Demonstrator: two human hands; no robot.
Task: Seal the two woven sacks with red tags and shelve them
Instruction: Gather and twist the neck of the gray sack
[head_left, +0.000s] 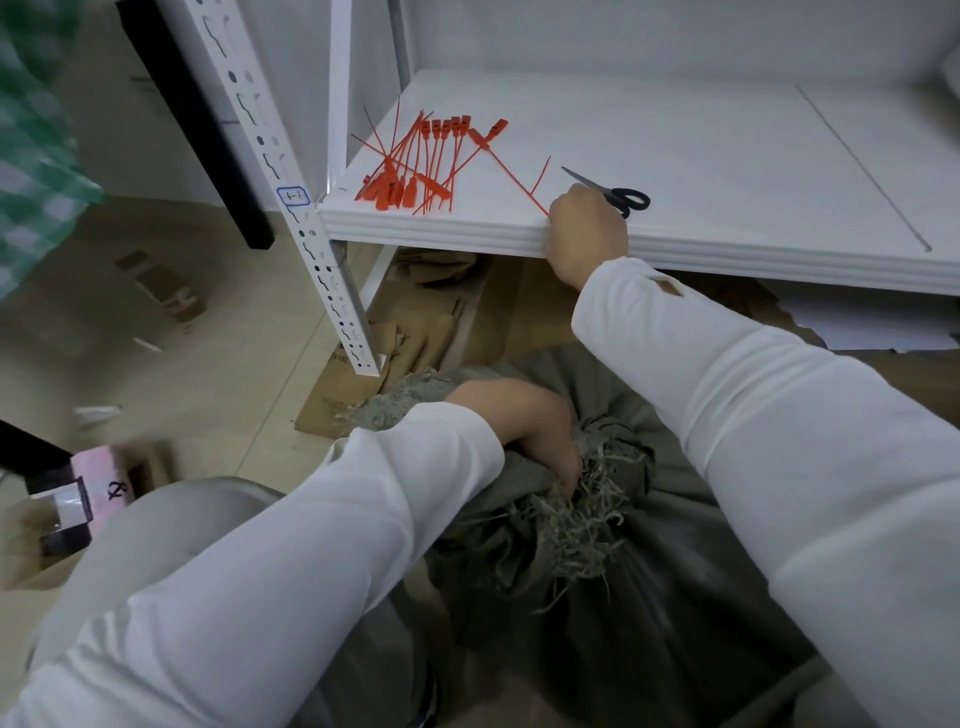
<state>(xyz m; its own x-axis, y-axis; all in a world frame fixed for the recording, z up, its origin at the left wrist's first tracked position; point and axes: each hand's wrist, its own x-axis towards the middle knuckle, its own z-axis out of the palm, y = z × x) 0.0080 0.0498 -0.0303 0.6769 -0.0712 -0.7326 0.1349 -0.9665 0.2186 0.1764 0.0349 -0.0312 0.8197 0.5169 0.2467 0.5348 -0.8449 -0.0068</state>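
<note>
1. The left hand (524, 431) is gripping the bunched, frayed mouth of a grey sack (675, 597) on the floor.
2. The right hand (587, 234) is reaching over the front edge of a white shelf (727, 156), meeting the tail of a stray tag (511, 171). It is possibly pinching it, but the fingers are hidden.
3. Red tags (410, 166) are lying heaped on the shelf's left end, and scissors (618, 195) are lying just beside the right hand.

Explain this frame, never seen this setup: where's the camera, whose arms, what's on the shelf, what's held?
One picture, from a camera worn on a person's head, looking down. No machine: the white sleeves are the person's own arms. The left hand grips the bunched mouth of a grey woven sack on the floor. The right hand rests at the front edge of the white shelf, by the end of one loose red tag; whether it pinches it, I cannot tell. Also on the shelf: a pile of red tags and black-handled scissors.
</note>
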